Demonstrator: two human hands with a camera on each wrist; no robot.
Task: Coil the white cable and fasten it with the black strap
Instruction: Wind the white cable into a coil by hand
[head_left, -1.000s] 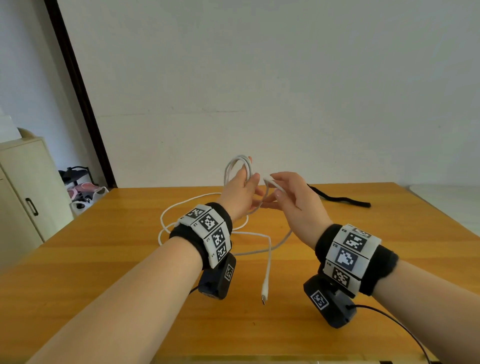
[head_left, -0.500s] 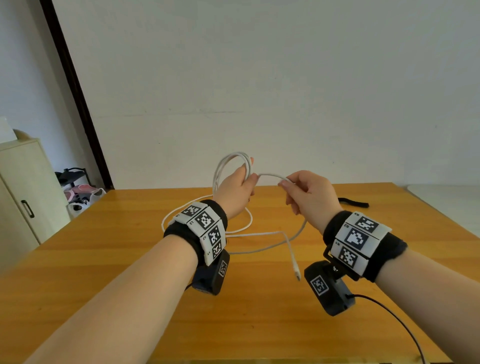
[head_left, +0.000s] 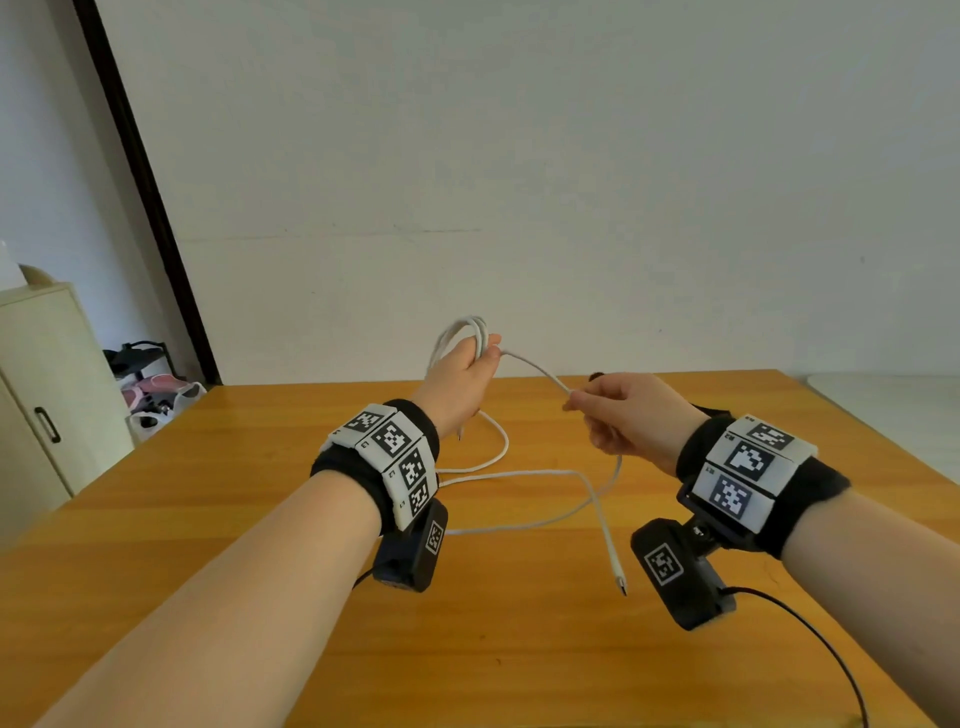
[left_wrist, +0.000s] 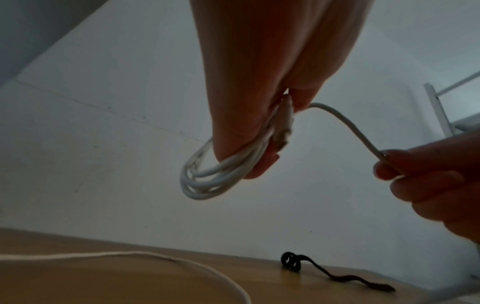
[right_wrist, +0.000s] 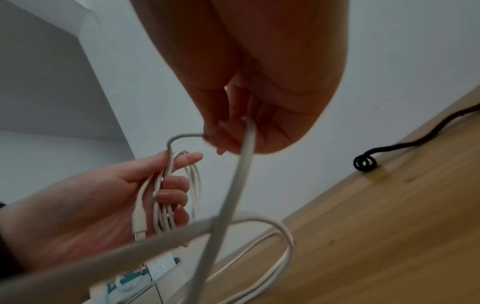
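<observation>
Above the wooden table, the left hand grips the thin white cable's coils — right hand pinches its slack; the black fabric strap lies far right.

I saw a plain white wall behind a wooden desk. A dark door frame ran down the left side. Beside it stood a cream cabinet with a black handle, and shoes lay on the floor near it. The light was soft and even.
</observation>
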